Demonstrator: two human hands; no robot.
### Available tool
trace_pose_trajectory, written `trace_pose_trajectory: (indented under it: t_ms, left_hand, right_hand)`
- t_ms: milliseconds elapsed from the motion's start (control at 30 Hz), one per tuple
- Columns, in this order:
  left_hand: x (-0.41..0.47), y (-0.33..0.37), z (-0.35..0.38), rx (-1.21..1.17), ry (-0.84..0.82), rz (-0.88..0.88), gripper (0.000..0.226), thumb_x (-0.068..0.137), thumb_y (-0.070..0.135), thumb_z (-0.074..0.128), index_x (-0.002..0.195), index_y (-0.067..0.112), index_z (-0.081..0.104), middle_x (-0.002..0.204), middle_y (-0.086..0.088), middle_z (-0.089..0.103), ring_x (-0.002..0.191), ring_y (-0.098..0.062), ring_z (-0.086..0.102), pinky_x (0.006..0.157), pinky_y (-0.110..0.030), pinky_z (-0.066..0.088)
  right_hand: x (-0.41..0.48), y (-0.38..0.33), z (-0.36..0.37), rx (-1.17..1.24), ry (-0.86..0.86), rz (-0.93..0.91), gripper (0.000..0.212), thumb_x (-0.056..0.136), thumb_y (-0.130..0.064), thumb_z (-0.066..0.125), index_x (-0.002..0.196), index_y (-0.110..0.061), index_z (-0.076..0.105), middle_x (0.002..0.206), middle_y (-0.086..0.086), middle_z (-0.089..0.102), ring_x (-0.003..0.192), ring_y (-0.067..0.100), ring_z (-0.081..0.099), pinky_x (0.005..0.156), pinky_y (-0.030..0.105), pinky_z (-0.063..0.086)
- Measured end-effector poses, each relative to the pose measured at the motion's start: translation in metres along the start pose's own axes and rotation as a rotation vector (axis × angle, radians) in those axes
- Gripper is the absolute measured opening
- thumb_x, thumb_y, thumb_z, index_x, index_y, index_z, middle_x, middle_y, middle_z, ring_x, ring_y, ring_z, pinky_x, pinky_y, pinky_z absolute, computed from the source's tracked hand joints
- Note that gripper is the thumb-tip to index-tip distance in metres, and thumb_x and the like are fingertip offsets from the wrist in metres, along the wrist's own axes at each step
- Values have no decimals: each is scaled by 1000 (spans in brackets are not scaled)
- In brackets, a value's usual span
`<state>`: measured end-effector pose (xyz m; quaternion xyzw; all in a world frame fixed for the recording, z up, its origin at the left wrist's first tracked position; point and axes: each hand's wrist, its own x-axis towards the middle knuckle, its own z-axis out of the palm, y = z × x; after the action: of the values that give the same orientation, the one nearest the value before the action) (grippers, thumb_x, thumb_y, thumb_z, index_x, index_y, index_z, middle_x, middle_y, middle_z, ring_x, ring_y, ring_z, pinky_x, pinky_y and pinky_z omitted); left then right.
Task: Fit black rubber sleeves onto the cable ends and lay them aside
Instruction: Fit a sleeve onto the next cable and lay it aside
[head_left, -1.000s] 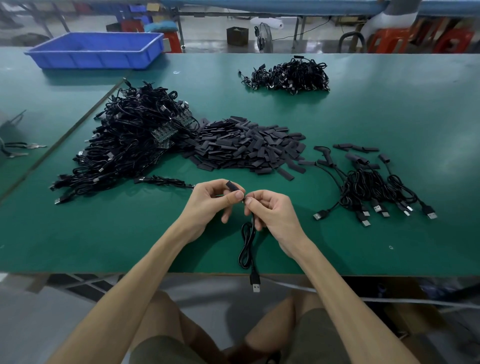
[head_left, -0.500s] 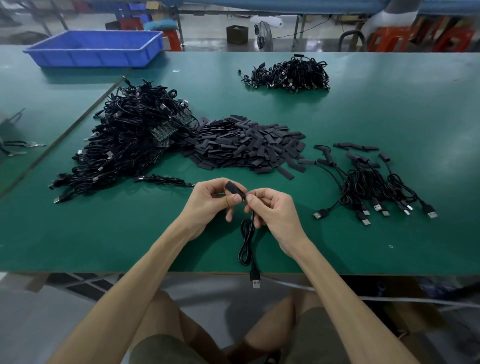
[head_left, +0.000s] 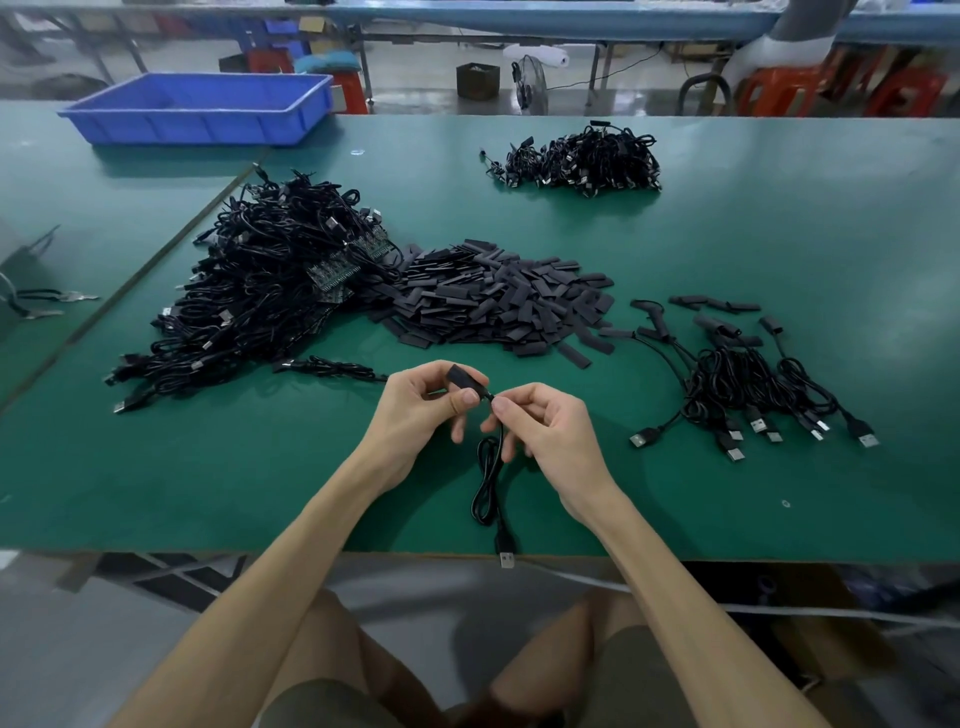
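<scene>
Above the near edge of the table (head_left: 208, 493), the left hand (head_left: 415, 410) is pinching the sleeve (head_left: 464, 380), its long axis slanting toward the right hand (head_left: 545, 431), which is pinching the cable (head_left: 488, 483) just beside it.

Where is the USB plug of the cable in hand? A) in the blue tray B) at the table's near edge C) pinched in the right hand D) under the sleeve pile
B: the cable drops from the right hand, the left hand holds the sleeve, and the USB plug reaches the table's near edge.
</scene>
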<state>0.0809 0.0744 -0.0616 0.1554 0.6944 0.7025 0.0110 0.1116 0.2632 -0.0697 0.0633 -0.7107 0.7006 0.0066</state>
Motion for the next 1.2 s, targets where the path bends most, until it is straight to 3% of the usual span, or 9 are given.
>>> trace_pose_trajectory:
  t_ms: [133, 233, 433, 600, 667, 733, 900, 1200]
  left_hand:
    - [-1, 4, 4, 41, -26, 12, 8, 83, 24, 79, 88, 18, 76, 91, -32, 64, 47, -22, 52, 63, -27, 51]
    - [-1, 5, 5, 64, -18, 18, 3, 83, 23, 78, 83, 22, 75, 96, -22, 69, 46, -22, 54, 60, -27, 51]
    - [0, -1, 7, 214, -20, 33, 3, 90, 13, 75, 88, 13, 72, 84, 0, 73, 47, -21, 58, 60, -28, 51]
    - [-1, 2, 6, 114, -74, 29, 15, 90, 23, 76, 98, 11, 72, 89, -12, 68, 48, -25, 57, 55, -29, 50]
    - [0, 2, 4, 67, -86, 31, 21, 92, 25, 74, 109, 15, 74, 86, -17, 61, 53, -23, 55, 60, -25, 50]
    - [-1, 1, 1, 29, -85, 21, 24, 94, 28, 72, 113, 14, 73, 85, -12, 62, 57, -20, 53, 67, -23, 49]
    - [1, -1, 3, 30, -35, 7, 17, 91, 20, 73, 97, 5, 72, 79, -3, 70, 51, -20, 54, 59, -23, 50]
    - [1, 1, 6, 111, -29, 59, 6, 92, 5, 71, 89, -1, 71, 81, -19, 69, 49, -23, 59, 56, -29, 53]
  right_hand:
    - [-1, 0, -1, -4, -4, 4, 14, 99, -18, 68, 94, -6, 71, 81, 7, 78, 50, 14, 61, 53, 12, 44]
    - [-1, 0, -1, -15, -3, 12, 14, 99, -18, 68, 93, -5, 71, 79, 7, 78, 48, 15, 61, 52, 12, 43]
    - [-2, -1, -3, -7, 13, 23, 13, 98, -13, 69, 91, -3, 70, 76, 8, 76, 45, 13, 58, 48, 13, 41]
    - [-3, -2, -2, 9, 15, 23, 14, 99, -15, 67, 91, -4, 71, 76, 7, 76, 45, 14, 58, 48, 14, 42]
    - [-2, -1, -2, 12, 12, 29, 16, 100, -16, 67, 91, -3, 71, 75, 7, 75, 45, 14, 58, 48, 15, 42]
    - [-1, 1, -1, 19, 10, 37, 18, 100, -18, 67, 92, -3, 71, 75, 7, 75, 46, 16, 57, 49, 17, 43]
    - [1, 4, -2, 9, -4, 38, 19, 99, -21, 68, 91, -4, 71, 76, 7, 75, 46, 17, 58, 49, 20, 45]
    - [0, 4, -2, -6, -1, 47, 18, 100, -16, 67, 91, -1, 70, 75, 7, 75, 43, 14, 57, 46, 16, 42]
